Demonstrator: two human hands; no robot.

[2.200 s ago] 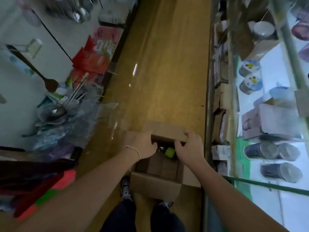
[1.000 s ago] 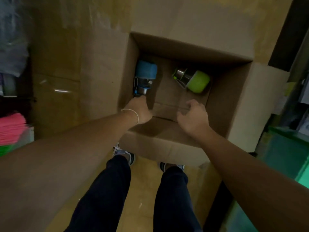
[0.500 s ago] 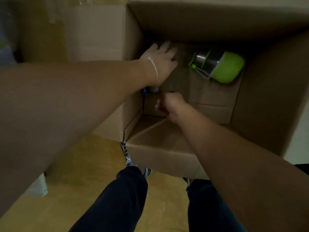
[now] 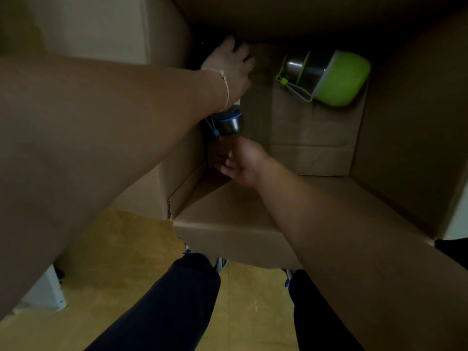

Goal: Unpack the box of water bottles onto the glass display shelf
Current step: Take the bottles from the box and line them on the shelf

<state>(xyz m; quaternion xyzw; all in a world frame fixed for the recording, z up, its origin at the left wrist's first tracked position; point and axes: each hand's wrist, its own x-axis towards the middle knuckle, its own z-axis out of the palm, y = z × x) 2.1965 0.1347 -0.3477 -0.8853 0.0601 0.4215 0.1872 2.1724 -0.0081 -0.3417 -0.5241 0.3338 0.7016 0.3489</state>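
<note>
I look down into an open cardboard box (image 4: 253, 224) on the floor. A blue water bottle (image 4: 228, 122) lies along its left wall, with only its steel neck, blue ring and cord showing. My left hand (image 4: 231, 68) lies over the bottle's body and grips it, hiding it. My right hand (image 4: 244, 162) is just below, fingers and thumb curled round the bottle's cap end. A green water bottle (image 4: 336, 77) with a steel neck and a cord loop lies on its side at the box's far right, apart from both hands.
The box's left flap (image 4: 101, 26) stands up beside my left arm, and its right wall (image 4: 410, 122) rises on the other side. My legs (image 4: 177, 300) in dark trousers stand on the yellow-brown floor (image 4: 126, 249) right behind the box. The glass shelf is out of view.
I have bent closer into the box. My left hand has moved from the box rim onto the blue bottle, and my right hand has come in under its cap end.
</note>
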